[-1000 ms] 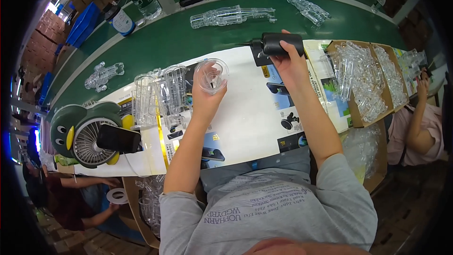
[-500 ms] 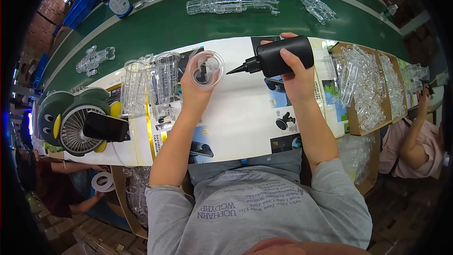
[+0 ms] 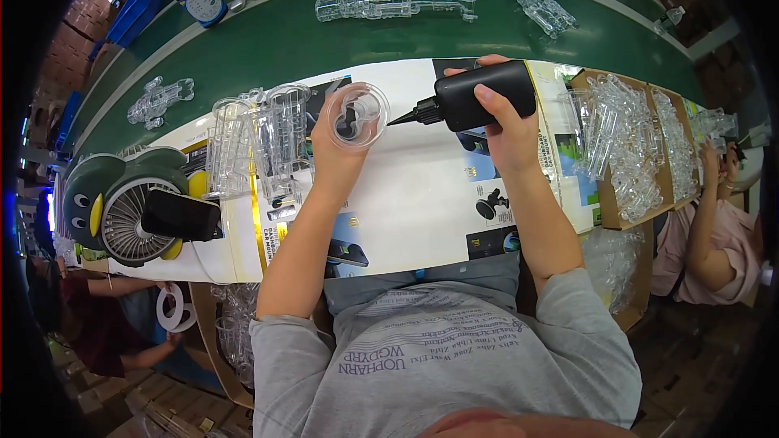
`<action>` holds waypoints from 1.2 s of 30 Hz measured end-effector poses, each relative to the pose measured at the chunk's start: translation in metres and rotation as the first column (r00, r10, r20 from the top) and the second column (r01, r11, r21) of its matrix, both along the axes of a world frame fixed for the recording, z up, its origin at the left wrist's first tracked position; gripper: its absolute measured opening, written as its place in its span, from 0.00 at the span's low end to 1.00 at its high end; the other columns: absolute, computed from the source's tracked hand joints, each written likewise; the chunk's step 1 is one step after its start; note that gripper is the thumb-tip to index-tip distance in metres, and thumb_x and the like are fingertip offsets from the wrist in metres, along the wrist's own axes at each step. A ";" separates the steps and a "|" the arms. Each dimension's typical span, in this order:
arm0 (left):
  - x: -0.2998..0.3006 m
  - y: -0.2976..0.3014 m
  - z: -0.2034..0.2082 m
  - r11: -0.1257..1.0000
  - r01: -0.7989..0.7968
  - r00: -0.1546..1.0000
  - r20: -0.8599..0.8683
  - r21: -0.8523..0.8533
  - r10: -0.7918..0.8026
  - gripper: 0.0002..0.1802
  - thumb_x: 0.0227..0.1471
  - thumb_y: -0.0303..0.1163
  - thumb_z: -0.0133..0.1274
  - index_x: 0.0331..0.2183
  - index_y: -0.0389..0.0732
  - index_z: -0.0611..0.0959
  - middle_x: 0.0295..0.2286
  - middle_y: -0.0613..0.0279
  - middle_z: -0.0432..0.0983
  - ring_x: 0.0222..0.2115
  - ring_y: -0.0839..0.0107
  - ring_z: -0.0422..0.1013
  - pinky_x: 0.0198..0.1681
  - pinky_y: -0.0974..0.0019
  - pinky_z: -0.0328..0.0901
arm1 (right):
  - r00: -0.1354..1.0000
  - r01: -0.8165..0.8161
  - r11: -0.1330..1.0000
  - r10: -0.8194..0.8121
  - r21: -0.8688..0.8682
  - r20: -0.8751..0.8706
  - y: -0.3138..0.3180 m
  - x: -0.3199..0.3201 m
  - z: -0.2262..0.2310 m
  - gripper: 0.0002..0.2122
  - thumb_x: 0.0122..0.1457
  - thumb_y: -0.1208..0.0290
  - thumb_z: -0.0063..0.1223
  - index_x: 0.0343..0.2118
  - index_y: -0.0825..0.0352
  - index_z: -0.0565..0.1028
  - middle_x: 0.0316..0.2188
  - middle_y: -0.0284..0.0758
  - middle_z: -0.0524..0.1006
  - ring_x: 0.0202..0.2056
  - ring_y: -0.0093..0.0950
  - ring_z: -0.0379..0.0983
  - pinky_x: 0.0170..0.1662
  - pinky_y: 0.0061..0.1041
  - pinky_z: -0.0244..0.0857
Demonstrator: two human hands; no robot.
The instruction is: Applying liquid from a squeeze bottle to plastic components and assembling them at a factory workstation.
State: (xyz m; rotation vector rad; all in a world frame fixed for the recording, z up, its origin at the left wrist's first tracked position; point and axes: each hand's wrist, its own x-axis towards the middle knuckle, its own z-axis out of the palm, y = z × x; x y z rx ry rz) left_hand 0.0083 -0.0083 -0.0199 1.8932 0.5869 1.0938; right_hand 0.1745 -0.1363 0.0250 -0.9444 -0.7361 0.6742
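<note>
My left hand (image 3: 334, 164) is closed round a clear, round plastic cup-like part (image 3: 372, 107), its open end facing up with curved inner shapes showing. In my right hand (image 3: 513, 131) lies a black squeeze bottle (image 3: 483, 99), gripped on its side. The bottle's thin pointed nozzle (image 3: 403, 119) points left, and its tip meets the right rim of the clear part; whether it touches cannot be told. Beside my left hand stand several clear plastic cylinders (image 3: 268, 134) in a cluster.
A cardboard box (image 3: 608, 215) of clear parts stands at the right. To the left are a green fan (image 3: 134, 219) and a phone (image 3: 180, 216). Clear assemblies (image 3: 381, 4) lie on the green surface (image 3: 422, 45) beyond the printed sheet (image 3: 398, 211). Co-workers sit at both sides.
The bottle's nozzle has come slightly left, to the rim of the clear part, which has tilted a little. At the left, a co-worker's white ring has turned.
</note>
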 end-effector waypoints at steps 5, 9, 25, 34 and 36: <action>0.000 0.002 -0.001 1.000 0.010 1.000 0.019 0.011 -0.010 0.23 0.37 0.19 0.54 0.40 0.37 0.74 0.38 0.59 0.72 0.41 0.65 0.68 0.47 0.68 0.60 | 1.000 0.002 1.000 -0.002 -0.001 -0.012 0.000 -0.001 0.001 0.17 0.48 0.74 0.51 0.43 0.67 0.66 0.37 0.50 0.74 0.40 0.34 0.73 0.43 0.30 0.69; 0.000 0.002 -0.002 1.000 0.002 1.000 0.013 0.027 -0.003 0.22 0.37 0.19 0.54 0.40 0.37 0.74 0.38 0.58 0.72 0.41 0.65 0.69 0.47 0.67 0.60 | 1.000 0.005 1.000 -0.005 -0.006 -0.010 0.000 0.000 0.001 0.17 0.48 0.74 0.51 0.43 0.67 0.66 0.37 0.50 0.74 0.40 0.35 0.73 0.43 0.30 0.69; 0.000 0.002 -0.002 0.998 -0.002 1.000 0.012 0.055 0.001 0.22 0.37 0.19 0.54 0.40 0.37 0.74 0.38 0.59 0.72 0.41 0.64 0.69 0.48 0.66 0.60 | 1.000 0.010 1.000 -0.011 -0.023 -0.025 -0.001 0.000 0.003 0.17 0.48 0.74 0.51 0.43 0.66 0.66 0.37 0.50 0.74 0.39 0.34 0.73 0.42 0.28 0.69; -0.001 0.003 -0.004 0.995 -0.014 1.000 0.010 0.097 0.013 0.22 0.38 0.20 0.55 0.40 0.38 0.74 0.38 0.59 0.72 0.40 0.64 0.69 0.47 0.67 0.61 | 0.998 0.011 1.000 -0.011 0.001 -0.066 -0.001 0.001 0.002 0.17 0.48 0.75 0.53 0.43 0.67 0.66 0.37 0.48 0.74 0.38 0.32 0.74 0.42 0.25 0.69; -0.001 0.003 -0.004 0.995 -0.014 1.000 0.010 0.101 0.014 0.22 0.38 0.20 0.55 0.40 0.38 0.74 0.38 0.59 0.72 0.40 0.64 0.69 0.46 0.67 0.61 | 0.996 0.004 1.000 -0.002 0.022 -0.093 -0.001 0.002 0.003 0.17 0.48 0.76 0.54 0.42 0.69 0.67 0.36 0.47 0.75 0.38 0.31 0.74 0.42 0.24 0.68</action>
